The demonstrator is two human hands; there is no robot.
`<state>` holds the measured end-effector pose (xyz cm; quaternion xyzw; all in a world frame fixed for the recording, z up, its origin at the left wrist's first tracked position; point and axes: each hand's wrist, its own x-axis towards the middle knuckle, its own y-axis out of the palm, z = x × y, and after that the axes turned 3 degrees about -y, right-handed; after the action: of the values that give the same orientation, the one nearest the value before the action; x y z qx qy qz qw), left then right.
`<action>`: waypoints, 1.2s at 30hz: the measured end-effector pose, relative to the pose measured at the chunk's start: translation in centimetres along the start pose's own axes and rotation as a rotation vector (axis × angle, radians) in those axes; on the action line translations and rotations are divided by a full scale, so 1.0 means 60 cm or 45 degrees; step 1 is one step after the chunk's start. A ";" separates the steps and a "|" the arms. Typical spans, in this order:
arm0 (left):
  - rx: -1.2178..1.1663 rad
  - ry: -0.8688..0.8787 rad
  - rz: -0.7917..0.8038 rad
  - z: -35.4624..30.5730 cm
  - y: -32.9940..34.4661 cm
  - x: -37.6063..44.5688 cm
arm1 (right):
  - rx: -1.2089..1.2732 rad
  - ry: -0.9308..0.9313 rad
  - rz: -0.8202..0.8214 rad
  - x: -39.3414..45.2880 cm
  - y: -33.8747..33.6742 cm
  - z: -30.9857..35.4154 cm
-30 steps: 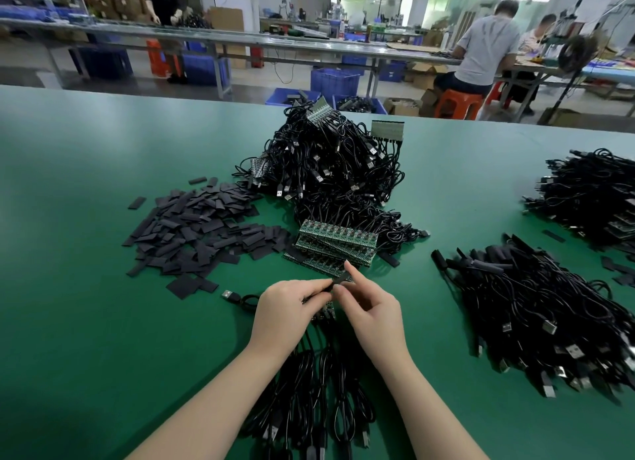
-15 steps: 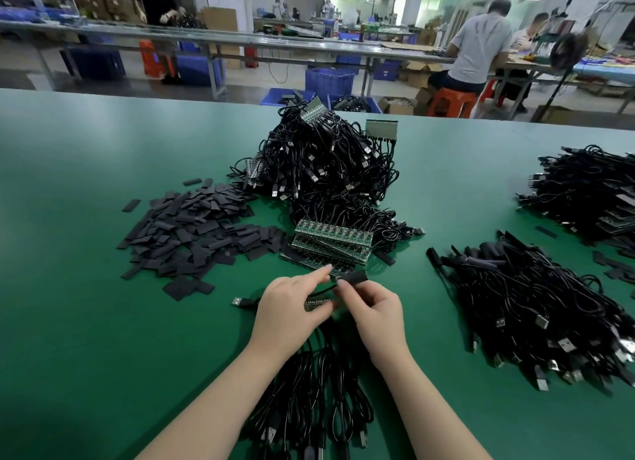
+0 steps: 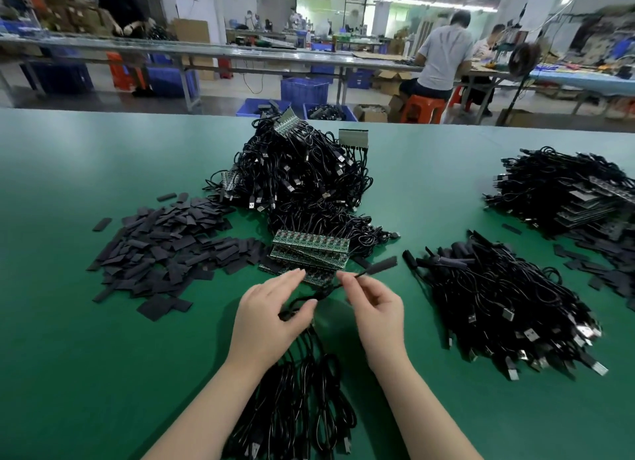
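Observation:
My right hand (image 3: pixel 374 308) pinches a thin black cable (image 3: pixel 330 289) whose end wears a flat black sleeve (image 3: pixel 381 265) pointing right. My left hand (image 3: pixel 271 318) is beside it, thumb against the same cable lower down, fingers fairly straight above a small green circuit board strip (image 3: pixel 309 277). A stack of green circuit boards (image 3: pixel 311 248) with cables attached lies just beyond both hands. Below my wrists several black cables (image 3: pixel 302 401) lie in a bundle on the green table (image 3: pixel 86 373).
A heap of flat black sleeves (image 3: pixel 165 250) lies at left. A tall pile of black USB cables (image 3: pixel 299 174) rises behind the boards. Sleeved cables (image 3: pixel 501 305) are piled at right, more boards and cables (image 3: pixel 563 195) at far right. People work at benches behind.
The hands have drawn apart. The right hand has pulled the cable's sleeved end up and to the right; the left hand has loosened and slid down the cable.

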<state>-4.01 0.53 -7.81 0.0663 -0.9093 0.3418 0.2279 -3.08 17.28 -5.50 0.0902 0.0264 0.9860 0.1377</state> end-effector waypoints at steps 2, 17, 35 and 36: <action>-0.053 -0.085 0.000 0.004 -0.004 0.002 | -0.029 -0.169 -0.122 0.008 -0.023 0.048; -0.098 -0.221 0.074 0.012 -0.001 0.005 | -2.013 0.289 -0.082 0.138 -0.288 0.163; -0.077 -0.343 0.075 0.016 0.002 0.005 | -1.664 -0.493 0.190 0.067 -0.092 0.143; -0.044 -0.346 0.068 0.017 0.003 0.005 | -1.631 -0.413 0.324 0.057 -0.063 0.124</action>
<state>-4.71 0.00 -8.42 0.0838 -0.9389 0.3200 0.0947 -3.92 22.03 2.13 0.1402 -0.5955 0.7895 0.0488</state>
